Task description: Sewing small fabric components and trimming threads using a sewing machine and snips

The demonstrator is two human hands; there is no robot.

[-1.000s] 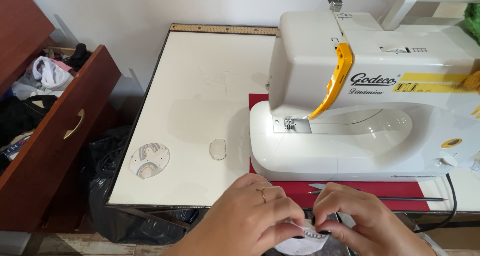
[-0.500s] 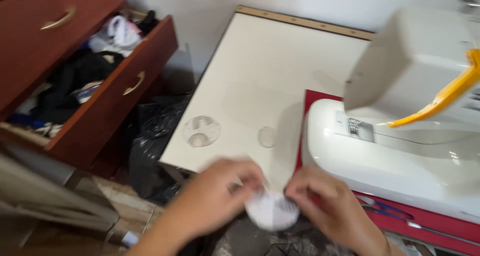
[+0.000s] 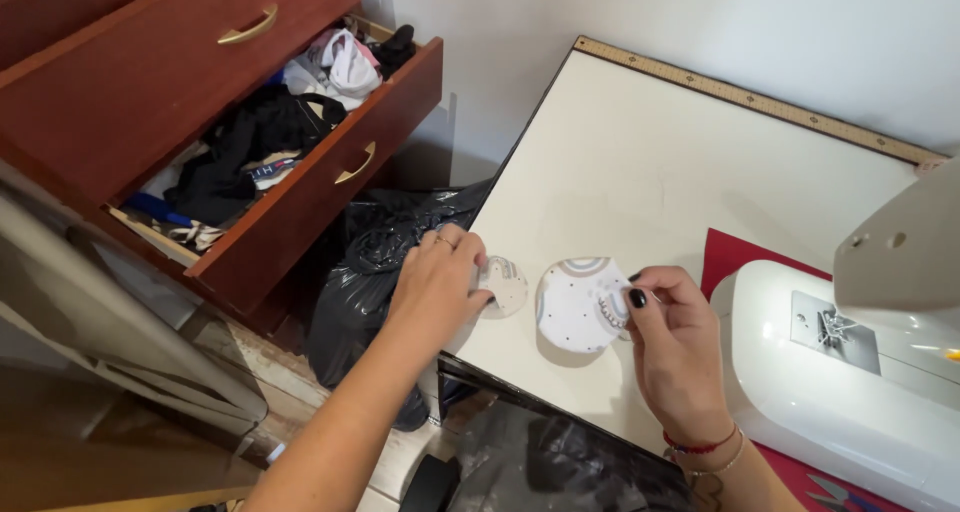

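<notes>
Two hands now apart, right hand (image 3: 672, 344) holding round fabric piece (image 3: 575, 304), left hand (image 3: 438, 284) on smaller piece (image 3: 503, 284)

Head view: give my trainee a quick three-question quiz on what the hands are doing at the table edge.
1. True or false: the right hand holds a round white fabric piece.
2. What does the left hand touch?
A. drawer handle
B. small fabric piece
C. sewing machine
3. Fill in: the open drawer holds ____.

Key: 1 true; 2 B; 3 clothes
</notes>
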